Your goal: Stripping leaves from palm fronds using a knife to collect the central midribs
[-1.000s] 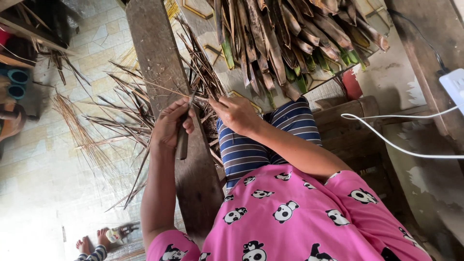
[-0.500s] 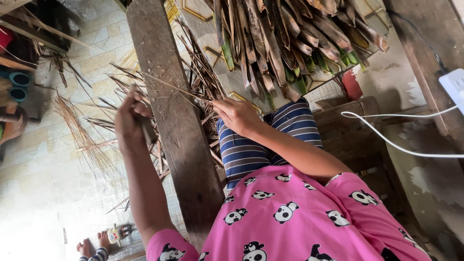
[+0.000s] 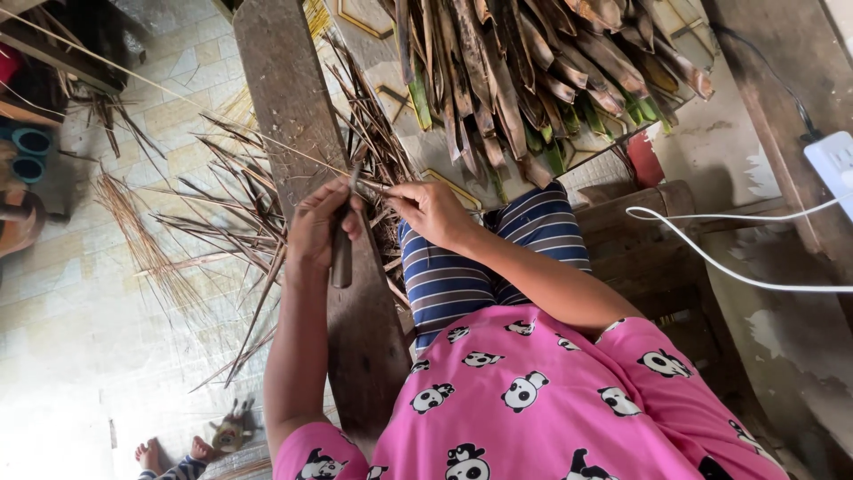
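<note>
**Knife and thin rib over the plank**

Both hands meet at the centre of the frame, above a dark wooden plank (image 3: 302,116) that runs from the top edge down toward the person's lap.

The left hand (image 3: 318,229) is curled shut around a knife (image 3: 342,244); its dark handle sticks out below the fist and the blade points up toward the other hand. The right hand (image 3: 433,212), just right of it, pinches the near end of a thin pale rib (image 3: 267,142) between thumb and fingertips. The rib runs from that pinch up and left across the plank, on toward the upper left corner of the frame. The knife blade sits right at the rib, close to the pinch; whether the edge touches it cannot be told.

Left of the plank, dry brown strips (image 3: 222,222) lie scattered over the tiled floor (image 3: 80,302), with a loose sheaf of pale ribs (image 3: 142,240) further left. At the top centre a bundle of brown and green leaves (image 3: 533,80) fans out. A white cable (image 3: 711,258) crosses the right side to a white socket (image 3: 835,160) at the right edge. The person wears a pink top (image 3: 533,400) and striped blue shorts (image 3: 480,258). At the bottom left, a small person's bare feet (image 3: 169,452) show.
</note>
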